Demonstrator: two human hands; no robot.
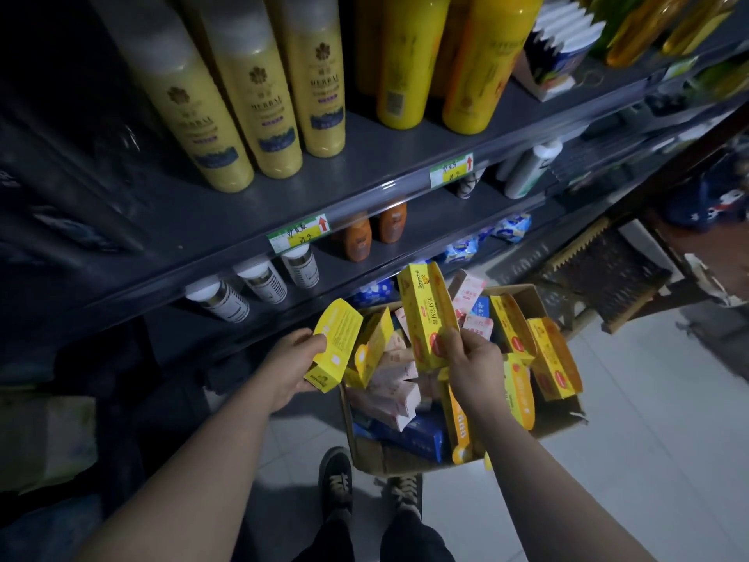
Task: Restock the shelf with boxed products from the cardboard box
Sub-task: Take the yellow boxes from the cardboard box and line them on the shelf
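- Head view: cardboard box [561, 419] sits on the tiled floor [648, 399] at the foot of the shelf [243, 221], just ahead of the person's shoes [336, 476].
- Box is packed loose: yellow cartons [553, 358] standing along the right side, pink cartons [389, 391] lying at left-centre, blue cartons [413, 434] at the near edge.
- Left hand [289, 369] grip is closed on a yellow carton [336, 346], held just left of the box's rim, below the lower shelf edge.
- Right hand [472, 358] grip is pinching a longer yellow carton [427, 314], tilted upright above the box contents.
- Top shelf carries yellow bottles [251, 95]; bare board shows at its left end.
- Shelf below holds white-capped bottles [259, 281] near its front edge.
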